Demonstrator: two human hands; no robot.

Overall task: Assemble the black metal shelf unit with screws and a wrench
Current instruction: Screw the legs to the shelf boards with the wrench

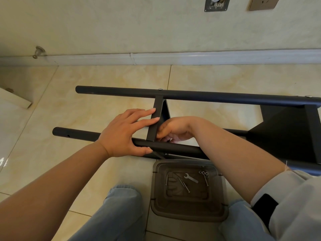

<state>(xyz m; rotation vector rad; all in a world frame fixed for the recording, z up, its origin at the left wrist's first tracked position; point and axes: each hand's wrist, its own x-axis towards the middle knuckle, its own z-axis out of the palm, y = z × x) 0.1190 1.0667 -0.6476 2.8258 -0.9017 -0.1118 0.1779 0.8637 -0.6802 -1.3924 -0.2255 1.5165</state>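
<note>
At frame centre, your left hand (125,134) presses flat, fingers straight, against the shelf unit (199,97); your right hand (175,130) curls beneath its crossbar (155,119), contents hidden.

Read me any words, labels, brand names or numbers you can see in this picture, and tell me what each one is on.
There is no readable text.
Black shelf frame: no label or brand shows.
Wrench and screws in the plastic tray: any stamping is too small to tell.
Wall socket and metal wall plate: no legible markings.
</note>
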